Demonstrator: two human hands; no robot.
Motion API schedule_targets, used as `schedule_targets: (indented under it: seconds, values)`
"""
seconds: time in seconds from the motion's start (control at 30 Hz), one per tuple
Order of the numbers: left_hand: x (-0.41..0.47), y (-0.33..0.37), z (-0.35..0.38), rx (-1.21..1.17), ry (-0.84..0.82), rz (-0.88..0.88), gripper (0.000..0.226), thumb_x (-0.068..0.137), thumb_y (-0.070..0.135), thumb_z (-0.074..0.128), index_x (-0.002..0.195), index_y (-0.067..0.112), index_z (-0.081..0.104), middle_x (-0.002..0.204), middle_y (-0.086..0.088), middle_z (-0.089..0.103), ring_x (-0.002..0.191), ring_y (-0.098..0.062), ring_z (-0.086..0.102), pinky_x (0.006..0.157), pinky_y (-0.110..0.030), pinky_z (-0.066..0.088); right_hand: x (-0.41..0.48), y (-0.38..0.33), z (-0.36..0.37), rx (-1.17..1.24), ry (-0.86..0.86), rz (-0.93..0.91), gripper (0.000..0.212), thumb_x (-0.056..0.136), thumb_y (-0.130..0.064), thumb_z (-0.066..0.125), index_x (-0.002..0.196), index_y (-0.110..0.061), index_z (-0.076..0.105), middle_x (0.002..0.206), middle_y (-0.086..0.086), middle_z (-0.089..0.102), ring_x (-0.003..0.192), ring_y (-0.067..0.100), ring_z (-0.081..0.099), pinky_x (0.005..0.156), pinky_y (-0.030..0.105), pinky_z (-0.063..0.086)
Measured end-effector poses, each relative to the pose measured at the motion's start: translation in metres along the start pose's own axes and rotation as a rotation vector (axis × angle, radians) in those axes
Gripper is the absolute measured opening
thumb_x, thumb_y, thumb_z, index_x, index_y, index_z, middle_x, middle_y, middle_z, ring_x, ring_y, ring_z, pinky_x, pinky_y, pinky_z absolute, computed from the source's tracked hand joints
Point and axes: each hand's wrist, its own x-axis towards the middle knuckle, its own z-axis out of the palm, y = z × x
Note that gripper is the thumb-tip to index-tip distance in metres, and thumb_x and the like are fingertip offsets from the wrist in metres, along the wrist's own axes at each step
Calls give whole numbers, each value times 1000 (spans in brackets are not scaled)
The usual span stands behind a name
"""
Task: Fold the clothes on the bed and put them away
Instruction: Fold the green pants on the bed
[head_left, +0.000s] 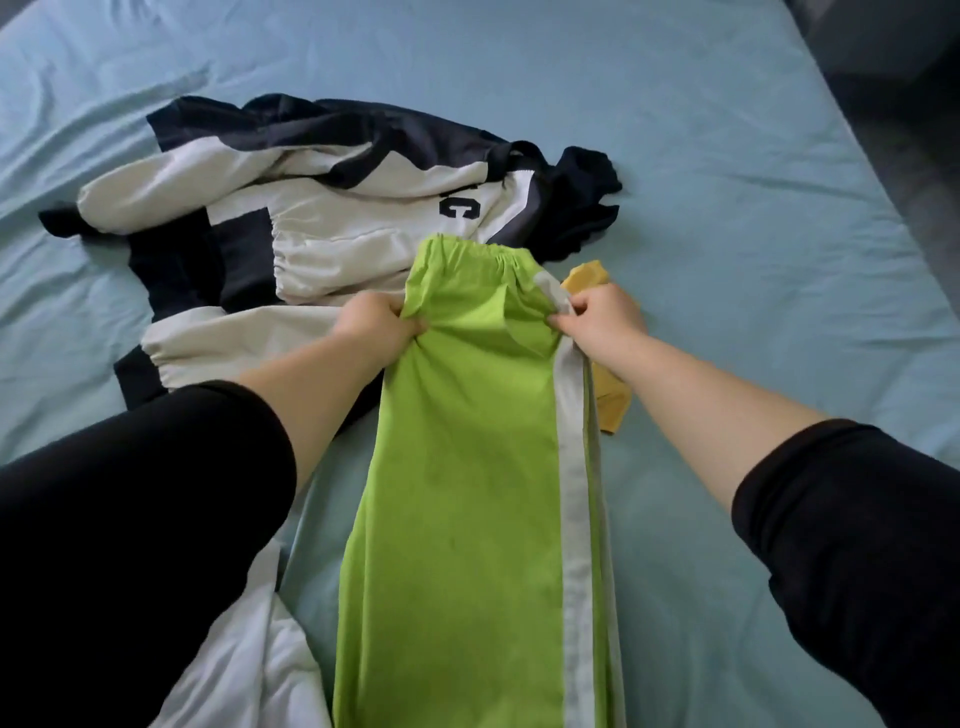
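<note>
Now the green trousers (467, 467) lie lengthwise down the middle of the bed (727, 156), waistband away from the near edge; left hand (376, 325) and right hand (602, 317) fingers pinch the cloth just below it, beside a jacket (311, 218).

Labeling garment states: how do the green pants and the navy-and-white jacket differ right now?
The green pants are held at both edges by the left hand and right hand; the navy-and-white jacket is untouched. The pants lie long and fairly smooth, while the jacket is rumpled with sleeves splayed. The pants' waistband overlaps the jacket. Both lie on the blue bedsheet.
</note>
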Motion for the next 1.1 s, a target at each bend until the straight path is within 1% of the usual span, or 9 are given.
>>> schedule_targets:
  seconds: [0.1, 0.23, 0.33, 0.5, 0.77, 0.9, 0.97, 1.03, 1.1]
  values:
    - [13, 26, 4, -311, 40, 12, 37, 92, 12, 56, 129, 11, 57, 94, -1, 66, 86, -25, 65, 87, -38, 54, 16, -19, -6, 273, 109, 77, 16, 91, -17, 56, 104, -20, 63, 106, 4, 67, 88, 25, 62, 71, 32, 51]
    - [-5, -3, 23, 23, -101, 174, 77, 98, 20, 48, 154, 25, -3, 162, -4, 7, 146, -25, 20, 112, -37, 28, -12, -14, 27, -1, -83, 28, 69, 99, -28, 45, 154, -25, 3, 162, 1, 0, 145, 23, 18, 115, 39, 23]
    - [-49, -61, 51, 456, -43, 391, 72, 99, 41, 36, 150, 37, -15, 161, -2, -17, 149, -23, -9, 120, -40, 1, -76, 3, 90, -186, -125, -213, 59, 103, -38, 26, 153, -28, -4, 161, -1, -16, 148, 15, -10, 118, 40, -10]
    - [-82, -143, 87, 850, -302, 476, 72, 80, 80, -5, 136, 49, -37, 149, -1, -41, 136, -23, -40, 116, -47, -15, -129, 74, 151, -455, -262, -252, 65, 92, -66, 1, 141, -39, -31, 151, -7, -38, 137, 11, -35, 112, 37, -25]
    - [-130, -142, 98, 855, -124, 444, 71, 86, 77, -5, 142, 42, -32, 153, -4, -37, 140, -28, -36, 109, -59, -24, -160, 82, 149, -380, -161, -276, 67, 92, -66, 0, 148, -34, -19, 156, -4, -27, 144, 11, -23, 116, 35, -20]
    - [-223, -175, 125, 930, -356, 443, 76, 81, 79, -13, 139, 38, -38, 151, 0, -41, 133, -24, -47, 106, -58, -29, -262, 117, 156, -483, -196, -419, 65, 97, -57, 19, 153, -23, 17, 160, 4, 10, 147, 22, 17, 116, 42, 10]
    - [-232, -182, 126, 951, -412, 395, 77, 77, 78, -15, 134, 36, -45, 144, 0, -50, 128, -24, -52, 105, -58, -29, -272, 123, 155, -516, -224, -379, 65, 96, -57, 20, 152, -26, 10, 160, 2, 2, 148, 21, 8, 119, 41, 4]
    - [-230, -175, 117, 908, -433, 379, 76, 79, 78, -9, 133, 39, -45, 144, 1, -50, 129, -25, -50, 106, -60, -28, -272, 112, 149, -386, -271, -315, 63, 99, -51, 29, 153, -29, 4, 159, -3, -13, 149, 17, -6, 120, 35, -7]
    - [-236, -168, 109, 875, -426, 367, 75, 82, 77, -2, 134, 43, -43, 144, 3, -49, 130, -26, -48, 105, -62, -27, -283, 102, 144, -50, -138, -98, 58, 97, -34, 50, 150, -22, 28, 160, 2, 15, 146, 19, 18, 119, 32, 15]
